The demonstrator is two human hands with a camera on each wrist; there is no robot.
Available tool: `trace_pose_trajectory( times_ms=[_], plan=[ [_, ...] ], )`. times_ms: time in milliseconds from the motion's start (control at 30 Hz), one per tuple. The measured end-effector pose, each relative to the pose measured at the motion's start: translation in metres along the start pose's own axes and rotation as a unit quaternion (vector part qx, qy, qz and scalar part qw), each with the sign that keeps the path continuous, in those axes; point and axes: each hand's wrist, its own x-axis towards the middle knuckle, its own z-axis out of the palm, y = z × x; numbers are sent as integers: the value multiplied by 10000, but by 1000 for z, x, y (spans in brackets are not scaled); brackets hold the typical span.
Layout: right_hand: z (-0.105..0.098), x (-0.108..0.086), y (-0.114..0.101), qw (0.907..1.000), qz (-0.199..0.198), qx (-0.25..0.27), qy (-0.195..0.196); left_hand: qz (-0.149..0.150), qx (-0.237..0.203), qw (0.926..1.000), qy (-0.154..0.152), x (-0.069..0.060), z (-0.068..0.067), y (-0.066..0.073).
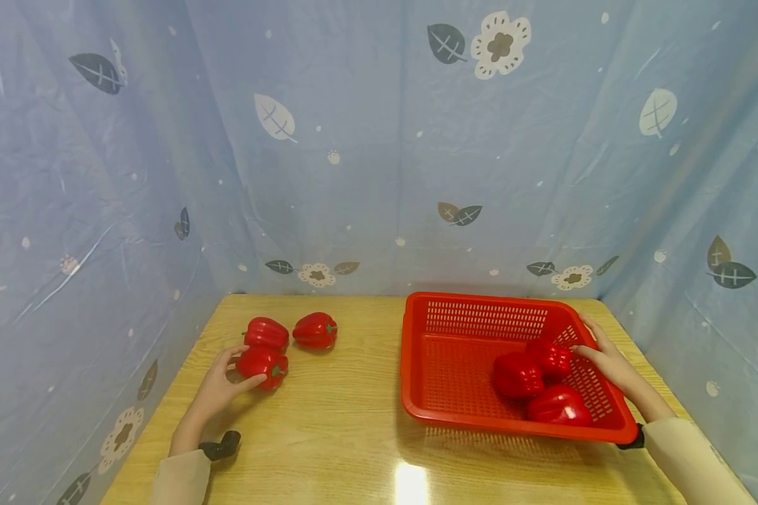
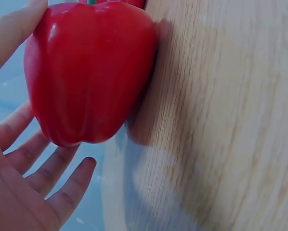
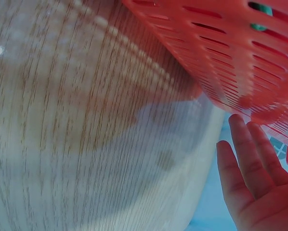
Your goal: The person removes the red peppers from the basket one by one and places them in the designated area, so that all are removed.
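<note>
At the left of the table, my left hand (image 1: 217, 384) holds a red bell pepper (image 1: 262, 366), thumb on its near side and fingers on the far side. The left wrist view shows this bell pepper (image 2: 91, 72) close up, the thumb on it and fingertips around its lower end. Two more red bell peppers lie just behind, one (image 1: 267, 334) beside the held one and another (image 1: 316, 330) to its right. My right hand (image 1: 609, 361) grips the right rim of a red plastic basket (image 1: 455, 417), thumb over the rim, other fingers along the outer wall (image 3: 240, 57).
Inside the basket, three red bell peppers (image 1: 559, 407) sit toward its right side. The wooden table (image 1: 328, 421) shows bare wood between the left peppers and the basket. A blue patterned curtain (image 1: 354, 175) hangs along the back and both sides.
</note>
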Motion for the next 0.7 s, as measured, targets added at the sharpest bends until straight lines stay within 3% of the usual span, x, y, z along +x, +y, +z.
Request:
trace_pose_trajectory(
  times_ms=[267, 700],
  plan=[
    [0, 1, 1, 10000, 57, 40, -31, 108, 110, 9999, 72, 0, 2, -1],
    [0, 0, 2, 9998, -186, 90, 44, 142, 307, 9994, 116, -1, 3, 1]
  ],
)
